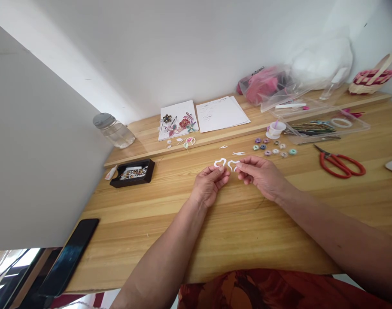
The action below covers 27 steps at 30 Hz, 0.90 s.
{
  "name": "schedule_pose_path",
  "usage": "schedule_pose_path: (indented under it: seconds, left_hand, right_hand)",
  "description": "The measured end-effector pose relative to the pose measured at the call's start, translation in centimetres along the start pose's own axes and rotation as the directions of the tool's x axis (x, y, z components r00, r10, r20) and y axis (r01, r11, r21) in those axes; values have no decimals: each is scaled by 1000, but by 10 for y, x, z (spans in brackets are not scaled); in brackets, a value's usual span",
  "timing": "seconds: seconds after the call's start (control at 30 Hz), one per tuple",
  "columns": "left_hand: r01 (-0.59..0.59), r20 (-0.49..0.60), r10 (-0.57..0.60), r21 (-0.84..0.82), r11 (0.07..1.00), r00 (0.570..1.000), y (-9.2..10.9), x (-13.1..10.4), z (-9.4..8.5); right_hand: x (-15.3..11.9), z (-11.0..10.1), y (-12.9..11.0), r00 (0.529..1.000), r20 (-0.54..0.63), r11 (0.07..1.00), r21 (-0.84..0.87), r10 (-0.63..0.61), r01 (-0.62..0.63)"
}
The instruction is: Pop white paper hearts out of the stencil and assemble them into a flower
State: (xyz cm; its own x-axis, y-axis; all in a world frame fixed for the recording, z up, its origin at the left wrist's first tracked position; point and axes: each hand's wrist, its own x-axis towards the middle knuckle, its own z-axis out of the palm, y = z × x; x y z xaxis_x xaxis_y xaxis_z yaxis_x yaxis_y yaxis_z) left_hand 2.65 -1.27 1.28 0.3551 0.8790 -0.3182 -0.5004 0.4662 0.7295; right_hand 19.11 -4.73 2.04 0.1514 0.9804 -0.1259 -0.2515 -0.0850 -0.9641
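Between thumb and fingers, my left hand point(210, 184) pinches a white curved cutout point(220, 162) with an open middle. My right hand point(258, 175) pinches a similar white cutout point(231, 164) just to its right, partly covered by the fingertips. Both pieces are held up close together above the wooden table point(170, 223). Beyond the hands lie small pointed white scraps point(238, 153). Several small colored spools point(268, 152) are grouped behind my right hand. Red-handled scissors point(340, 165) rest open on the table farther right.
At the left are a black tray of beads point(133, 174), a phone point(74, 246) and a water bottle point(113, 131). Flower-decorated paper point(179, 120) and white sheets point(222, 114) lie on the raised ledge. A clear tool box point(324, 126) and small basket point(370, 81) are at the right.
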Motion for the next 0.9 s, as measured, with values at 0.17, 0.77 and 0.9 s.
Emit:
schedule_pose_path:
  seconds: [0.17, 0.77, 0.9]
  left_hand:
    - [-10, -20, 10, -15, 1000, 1000, -2, -1, 3]
    - [-23, -81, 19, -55, 998, 997, -6, -3, 8]
    - [-36, -80, 31, -65, 997, 996, -7, -3, 9]
  right_hand:
    - [0, -1, 5, 999, 6, 998, 45, 43, -43]
    - [-5, 11, 8, 987, 6, 952, 260, 164, -160]
    - [-6, 12, 10, 988, 3, 952, 265, 157, -153]
